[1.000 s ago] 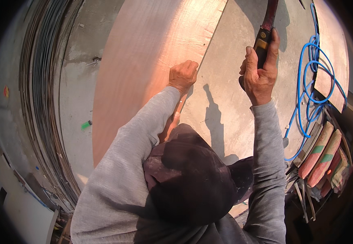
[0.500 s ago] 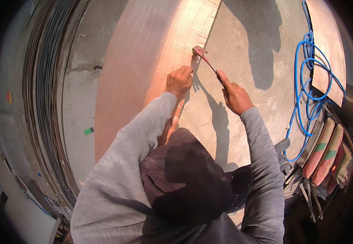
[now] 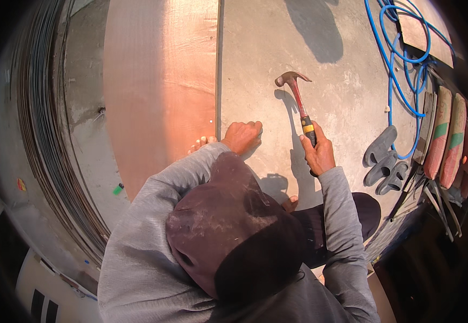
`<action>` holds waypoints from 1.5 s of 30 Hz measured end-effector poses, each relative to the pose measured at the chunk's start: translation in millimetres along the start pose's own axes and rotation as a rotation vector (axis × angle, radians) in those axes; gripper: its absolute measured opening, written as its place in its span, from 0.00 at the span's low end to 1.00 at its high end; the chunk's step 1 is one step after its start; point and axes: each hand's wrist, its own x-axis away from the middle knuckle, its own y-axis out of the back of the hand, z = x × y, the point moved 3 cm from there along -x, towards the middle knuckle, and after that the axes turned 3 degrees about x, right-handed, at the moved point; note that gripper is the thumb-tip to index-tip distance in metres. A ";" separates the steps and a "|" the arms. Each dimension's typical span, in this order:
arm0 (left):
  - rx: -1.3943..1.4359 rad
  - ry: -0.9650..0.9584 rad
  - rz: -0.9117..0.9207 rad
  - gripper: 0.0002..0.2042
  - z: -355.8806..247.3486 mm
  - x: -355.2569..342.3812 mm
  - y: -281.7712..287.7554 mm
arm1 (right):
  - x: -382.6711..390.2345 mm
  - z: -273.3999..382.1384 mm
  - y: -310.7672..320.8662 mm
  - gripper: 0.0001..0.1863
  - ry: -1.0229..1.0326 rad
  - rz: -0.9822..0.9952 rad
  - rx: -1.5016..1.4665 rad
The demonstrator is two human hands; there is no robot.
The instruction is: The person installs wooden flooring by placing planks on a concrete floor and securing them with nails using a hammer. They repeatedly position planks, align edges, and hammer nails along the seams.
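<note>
My right hand [image 3: 320,151] is wrapped round the black and yellow grip of a claw hammer [image 3: 297,94]. The hammer's red neck and worn head point away from me, raised over the concrete floor and casting a shadow. Just past the right-hand edge of a plywood sheet [image 3: 185,70], my left hand [image 3: 243,137] is closed in a fist; whatever its fingers hold, if anything, is hidden. Bare toes [image 3: 201,144] press on the sheet next to my left wrist. A small pale spot [image 3: 211,121] shows on the plywood near its edge.
Long thin metal bars [image 3: 43,113] run along the left. At the right lie a coiled blue hose [image 3: 391,81], grey slippers [image 3: 382,161] and rolled red and green sacks [image 3: 439,132]. A small green object [image 3: 118,188] sits left of the plywood.
The hammer has moved away from the plywood edge, to the right and closer to me. My left hand has come nearer along that edge, and the view has shifted.
</note>
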 end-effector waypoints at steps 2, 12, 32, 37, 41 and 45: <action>-0.042 -0.062 -0.058 0.07 -5.7 1.2 -10.1 | 4.8 1.3 -4.0 0.25 0.030 0.020 0.005; 0.072 0.065 -0.059 0.08 -13.0 8.2 -3.1 | -48.1 140.5 -17.2 0.36 0.882 -0.303 -0.050; 2.107 0.436 -0.585 0.02 44.3 -28.5 205.6 | -117.0 263.8 -1.0 0.20 0.326 0.134 -0.329; 2.102 0.542 -0.666 0.02 47.1 -31.6 217.8 | -106.5 259.0 -49.0 0.16 0.146 0.177 -0.643; 1.903 0.593 -0.657 0.03 66.5 -25.1 223.0 | -124.7 254.6 -64.8 0.13 0.249 0.084 -0.707; 0.746 0.168 -0.843 0.06 66.8 -6.5 276.7 | -128.6 252.0 -58.0 0.14 0.269 0.217 -0.774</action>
